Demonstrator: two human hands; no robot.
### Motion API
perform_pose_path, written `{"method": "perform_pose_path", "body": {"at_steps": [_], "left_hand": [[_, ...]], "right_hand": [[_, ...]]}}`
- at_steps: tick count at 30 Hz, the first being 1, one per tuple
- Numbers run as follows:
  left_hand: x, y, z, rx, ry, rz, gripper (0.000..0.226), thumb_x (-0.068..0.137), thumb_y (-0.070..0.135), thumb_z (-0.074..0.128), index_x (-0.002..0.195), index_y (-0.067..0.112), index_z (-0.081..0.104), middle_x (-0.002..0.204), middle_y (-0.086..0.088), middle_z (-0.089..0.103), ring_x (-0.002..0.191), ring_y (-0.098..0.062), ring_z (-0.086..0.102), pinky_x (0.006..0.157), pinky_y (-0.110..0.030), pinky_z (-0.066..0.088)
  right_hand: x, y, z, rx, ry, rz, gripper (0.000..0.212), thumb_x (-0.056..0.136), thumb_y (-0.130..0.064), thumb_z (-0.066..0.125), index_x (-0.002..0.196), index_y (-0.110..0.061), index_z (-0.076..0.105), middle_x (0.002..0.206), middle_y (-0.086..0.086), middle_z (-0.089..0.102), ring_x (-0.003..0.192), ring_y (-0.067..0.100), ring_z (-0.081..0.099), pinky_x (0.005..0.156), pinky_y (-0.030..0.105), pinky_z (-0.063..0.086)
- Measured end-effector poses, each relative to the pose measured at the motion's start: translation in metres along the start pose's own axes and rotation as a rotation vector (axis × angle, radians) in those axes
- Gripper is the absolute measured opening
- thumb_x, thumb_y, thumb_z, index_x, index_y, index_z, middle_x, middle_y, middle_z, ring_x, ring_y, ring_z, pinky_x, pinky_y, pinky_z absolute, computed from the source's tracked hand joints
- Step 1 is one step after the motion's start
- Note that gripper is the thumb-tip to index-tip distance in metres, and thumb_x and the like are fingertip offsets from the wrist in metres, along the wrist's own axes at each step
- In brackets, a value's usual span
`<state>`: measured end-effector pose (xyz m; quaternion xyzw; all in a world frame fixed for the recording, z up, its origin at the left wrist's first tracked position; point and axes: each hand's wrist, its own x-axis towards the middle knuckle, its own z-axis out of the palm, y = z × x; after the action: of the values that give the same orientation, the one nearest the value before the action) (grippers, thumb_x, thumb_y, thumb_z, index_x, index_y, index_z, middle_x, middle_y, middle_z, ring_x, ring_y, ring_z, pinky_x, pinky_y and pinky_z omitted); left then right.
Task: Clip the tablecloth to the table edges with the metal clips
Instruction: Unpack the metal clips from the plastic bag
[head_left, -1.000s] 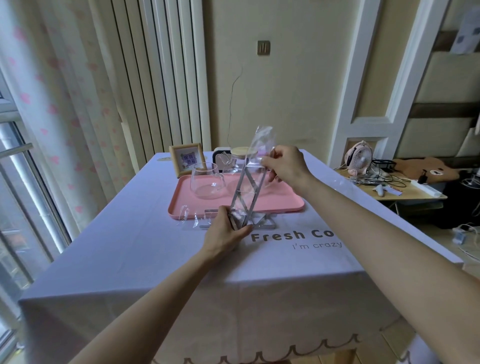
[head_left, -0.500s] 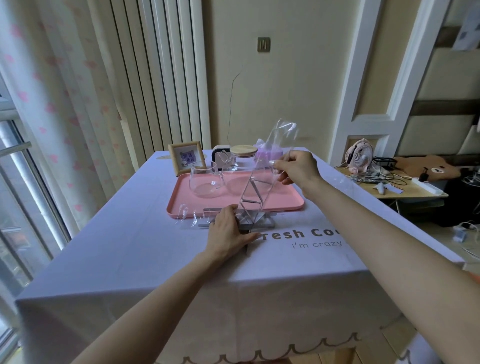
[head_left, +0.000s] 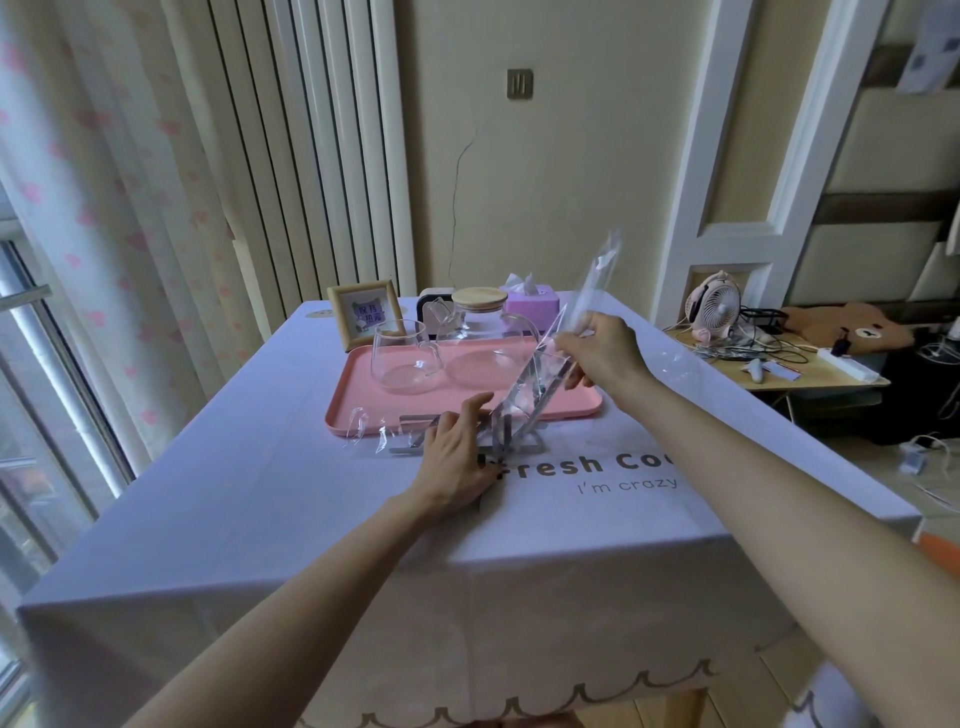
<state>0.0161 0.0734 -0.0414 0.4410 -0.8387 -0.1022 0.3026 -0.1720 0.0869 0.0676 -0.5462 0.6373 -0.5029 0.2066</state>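
A pale lilac tablecloth (head_left: 291, 499) with printed lettering covers the table and hangs over its near edge. Metal clips (head_left: 522, 397) sit inside a clear plastic bag (head_left: 589, 291) that leans up to the right above the cloth. My right hand (head_left: 597, 351) pinches the bag near its upper part. My left hand (head_left: 457, 460) rests on the cloth with its fingers at the bag's lower end, where more grey metal clips (head_left: 410, 448) lie flat. Whether those fingers grip a clip is hidden.
A pink tray (head_left: 353, 415) holds a glass cup (head_left: 402, 361) and a glass jug with a wooden lid (head_left: 478, 299). Behind stand a picture frame (head_left: 363, 312) and a purple tissue box (head_left: 530, 301). A side table with a small fan (head_left: 714, 306) is at right.
My right hand has pulled the bag's top to the right and lower, so the bag leans more. My left hand has slid flatter onto the cloth at the bag's base.
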Motion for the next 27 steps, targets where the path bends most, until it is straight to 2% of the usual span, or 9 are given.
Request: {"method": "perform_pose_path", "body": {"at_steps": [3,6,9,12,16,19,23,27], "left_hand": [[0.002,0.005,-0.003,-0.001,-0.104,0.055,0.08,0.063,0.035,0.05,0.137,0.017,0.026,0.139,0.002,0.045,0.121,-0.02,0.034,0.087,-0.028,0.023],[0.004,0.01,0.0,0.028,-0.13,0.081,0.093,0.053,0.057,0.037,0.136,0.016,0.029,0.14,0.003,0.044,0.121,-0.018,0.034,0.089,-0.028,0.021],[0.009,0.019,0.004,0.083,-0.15,0.058,0.096,0.06,0.074,0.045,0.137,0.018,0.03,0.136,0.003,0.047,0.12,-0.018,0.037,0.093,-0.032,0.023],[0.016,0.028,0.011,0.181,-0.118,0.031,0.077,0.075,0.065,0.058,0.132,0.018,0.037,0.132,0.0,0.049,0.119,-0.021,0.039,0.094,-0.036,0.027],[0.022,0.033,0.015,0.266,-0.108,0.046,0.055,0.084,0.053,0.054,0.125,0.018,0.045,0.128,-0.001,0.051,0.116,-0.023,0.04,0.09,-0.038,0.03],[0.022,0.033,0.015,0.226,-0.124,0.071,0.051,0.087,0.045,0.054,0.13,0.019,0.041,0.131,0.0,0.049,0.118,-0.023,0.039,0.092,-0.038,0.03],[0.021,0.034,0.012,0.208,-0.151,0.149,0.059,0.088,0.038,0.052,0.142,0.034,0.027,0.136,0.002,0.044,0.121,-0.022,0.037,0.096,-0.039,0.029],[0.023,0.034,0.015,0.348,-0.225,0.165,0.049,0.088,0.052,0.046,0.135,0.037,0.038,0.137,0.0,0.041,0.124,-0.023,0.033,0.1,-0.041,0.028]], "right_hand": [[0.001,0.006,-0.003,-0.097,-0.005,0.017,0.006,0.077,-0.004,0.059,0.072,-0.001,0.058,0.06,0.009,0.056,0.04,0.013,0.052,0.037,0.016,0.037],[0.001,0.015,-0.006,-0.098,0.019,0.023,0.017,0.078,-0.005,0.061,0.063,-0.008,0.054,0.055,0.005,0.055,0.037,0.009,0.051,0.039,0.016,0.039],[0.003,0.024,-0.01,-0.093,0.045,0.02,0.015,0.077,-0.007,0.063,0.064,-0.007,0.056,0.053,0.004,0.056,0.042,0.015,0.053,0.05,0.025,0.045],[0.007,0.029,-0.015,-0.056,0.11,0.013,0.013,0.076,-0.012,0.064,0.071,0.0,0.06,0.056,0.008,0.059,0.045,0.019,0.054,0.064,0.04,0.053],[0.009,0.031,-0.024,-0.052,0.127,0.004,0.015,0.076,-0.018,0.062,0.064,-0.011,0.057,0.059,0.004,0.064,0.049,0.02,0.054,0.069,0.042,0.054],[0.012,0.036,-0.029,-0.043,0.164,-0.004,0.016,0.076,-0.023,0.061,0.064,-0.014,0.056,0.061,0.004,0.067,0.049,0.023,0.054,0.069,0.046,0.054],[0.015,0.037,-0.032,-0.021,0.223,-0.017,0.018,0.081,-0.022,0.061,0.077,-0.004,0.06,0.065,0.008,0.069,0.042,0.022,0.052,0.065,0.043,0.053],[0.02,0.037,-0.032,0.009,0.218,-0.013,0.015,0.082,-0.023,0.063,0.082,-0.009,0.063,0.066,0.009,0.069,0.053,0.031,0.062,0.065,0.045,0.053]]}}
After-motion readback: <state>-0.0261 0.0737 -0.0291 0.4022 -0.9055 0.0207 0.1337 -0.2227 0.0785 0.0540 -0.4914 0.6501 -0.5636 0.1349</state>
